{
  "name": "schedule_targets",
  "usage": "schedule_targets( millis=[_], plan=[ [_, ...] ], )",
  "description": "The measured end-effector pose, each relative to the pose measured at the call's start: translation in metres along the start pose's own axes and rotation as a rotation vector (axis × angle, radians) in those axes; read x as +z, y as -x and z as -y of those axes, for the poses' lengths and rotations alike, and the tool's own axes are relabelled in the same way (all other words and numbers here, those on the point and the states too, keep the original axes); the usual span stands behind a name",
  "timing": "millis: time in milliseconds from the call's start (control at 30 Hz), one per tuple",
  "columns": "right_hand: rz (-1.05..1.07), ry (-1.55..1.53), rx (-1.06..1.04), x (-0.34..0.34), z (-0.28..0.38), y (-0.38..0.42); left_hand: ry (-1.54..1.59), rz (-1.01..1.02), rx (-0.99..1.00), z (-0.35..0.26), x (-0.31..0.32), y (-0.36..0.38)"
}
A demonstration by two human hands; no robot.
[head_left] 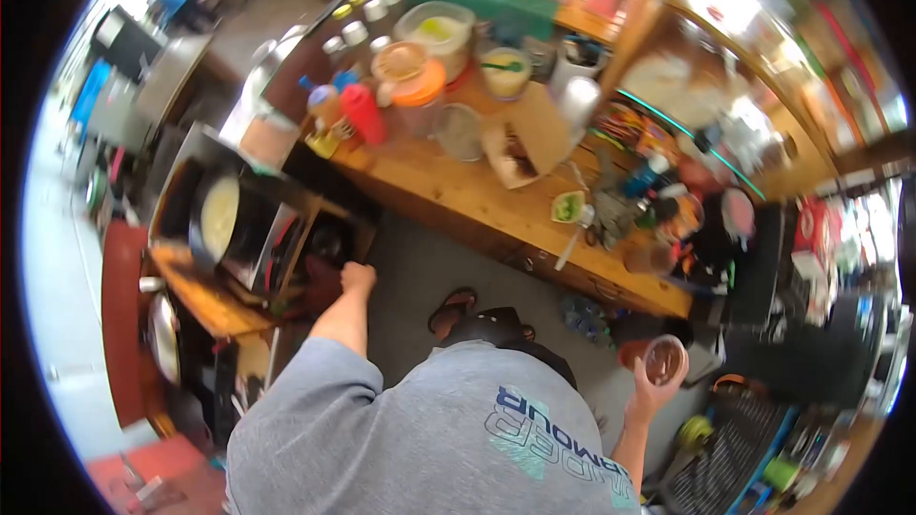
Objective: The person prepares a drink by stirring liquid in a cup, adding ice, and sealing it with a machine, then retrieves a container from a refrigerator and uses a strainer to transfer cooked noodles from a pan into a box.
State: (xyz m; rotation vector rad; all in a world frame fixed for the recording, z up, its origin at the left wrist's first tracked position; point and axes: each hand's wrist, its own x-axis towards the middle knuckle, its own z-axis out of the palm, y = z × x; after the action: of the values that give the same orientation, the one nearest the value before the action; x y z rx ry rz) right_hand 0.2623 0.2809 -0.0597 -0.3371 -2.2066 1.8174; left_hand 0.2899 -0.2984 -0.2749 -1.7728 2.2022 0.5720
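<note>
My right hand (656,395) is wrapped round a clear plastic cup (666,362) with reddish-brown contents; I look down into its round mouth. The cup is off to my right, above the floor. My left hand (359,278) is a closed fist stretched out to the left, beside the dark open compartment (327,243) under the stove. Whether anything is inside that fist is hidden. Near it, a large round pan (219,217) with pale yellow contents rests in the stove housing.
Ahead runs a wooden counter (429,181) bearing a red squeeze bottle (362,114), an orange-lidded tub (420,86), an open cardboard box (523,138) and a white-handled utensil (572,236). Plastic bottles (584,317) lie on the floor by it. A black crate (720,448) stands at lower right.
</note>
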Motion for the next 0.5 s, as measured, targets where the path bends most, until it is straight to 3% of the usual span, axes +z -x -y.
schedule_targets(
  millis=[133, 200, 267, 467, 500],
  plan=[
    [0.019, 0.017, 0.019, -0.001, -0.002, -0.006, 0.380, -0.097, -0.403, 0.089, -0.024, -0.127],
    [0.056, 0.011, 0.024, 0.015, 0.003, -0.010, 0.684, -0.139, -0.593, 0.078, -0.077, -0.123],
    [0.092, -0.074, 0.024, 0.036, 0.008, -0.011, 0.680, -0.202, -0.561, 0.106, -0.074, -0.171],
    [0.096, -0.104, 0.043, 0.087, 0.018, -0.002, 0.584, -0.134, -0.473, 0.111, -0.090, -0.219],
    [0.083, -0.050, 0.059, 0.096, 0.024, -0.002, -0.019, -0.128, -0.200, 0.137, -0.076, -0.252]
  ],
)
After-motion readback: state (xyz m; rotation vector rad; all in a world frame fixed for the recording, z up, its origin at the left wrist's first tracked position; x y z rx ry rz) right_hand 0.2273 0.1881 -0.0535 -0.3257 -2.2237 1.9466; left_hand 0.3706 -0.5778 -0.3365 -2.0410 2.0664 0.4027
